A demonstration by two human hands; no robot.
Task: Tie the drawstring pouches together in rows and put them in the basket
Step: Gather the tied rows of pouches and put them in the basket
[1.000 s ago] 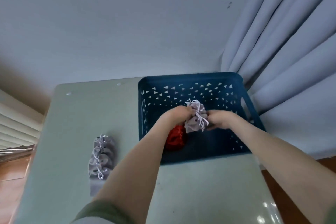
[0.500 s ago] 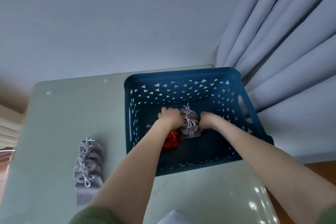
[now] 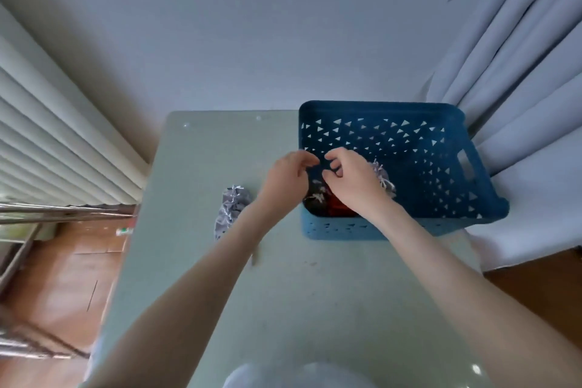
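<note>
Pale wall — grey curtain right, blinds left (wood floor below), green table.

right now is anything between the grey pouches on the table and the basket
Only the person's own left hand, held between the grey pouch row and the basket's left wall; nothing else shows in that gap.

Blue basket, triangle holes; grey pouches

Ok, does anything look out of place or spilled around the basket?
Nothing damaged or spilled. The basket sits flat on the table with grey pouches and a red pouch inside. One grey pouch row lies outside, left of it, not yet put in.
</note>
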